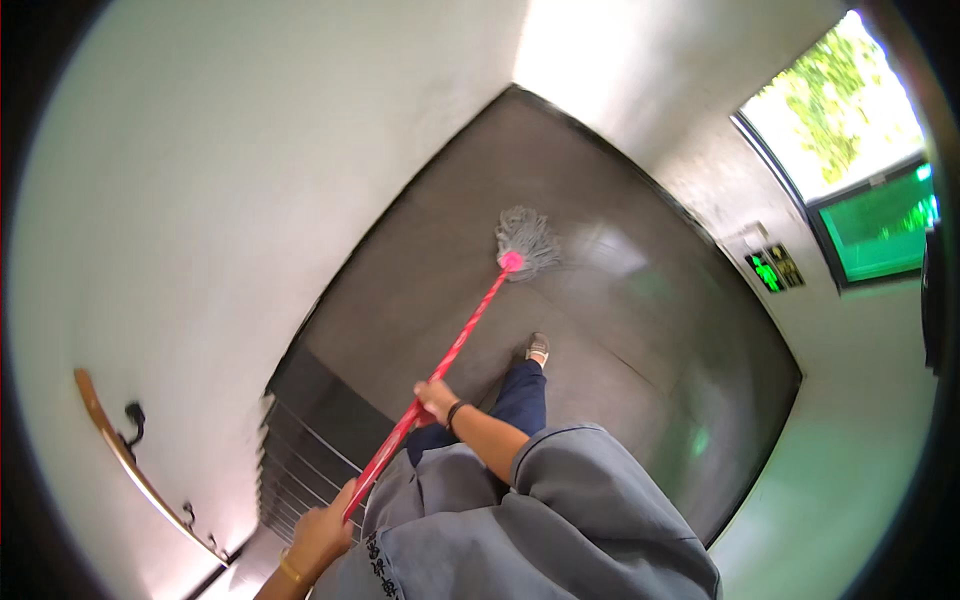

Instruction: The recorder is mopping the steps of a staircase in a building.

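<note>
1. Stairwell landing: dark grey floor (430,250), smooth, with glossy reflections toward the right; pale wall (230,180) along the left, another pale wall (610,70) at the far side.
2. Mop (465,335) lies diagonally across the scene, near left to far centre. Handle (448,362) red with pale spiral marking. Pink collar (511,261) joins it to a grey string mop head (525,232), strands spread on the floor at the far centre.
3. Left hand (322,530): closed around the near upper end of the handle; yellow band (289,568) at the wrist.
4. Right hand (435,400): fingers wrapped around the handle farther along, well apart from the left hand; dark band (454,412) at the wrist.
5. Wearer: grey top (580,520), navy trousers (524,392); one shoe (538,348) visible on the floor, nearer than the mop head.
6. Near left: descending steps (310,455), with a wooden handrail (105,425) on dark brackets along the left wall.
7. Far right: window (830,100) with foliage outside; beside it, a lit green figure sign (766,272).
</note>
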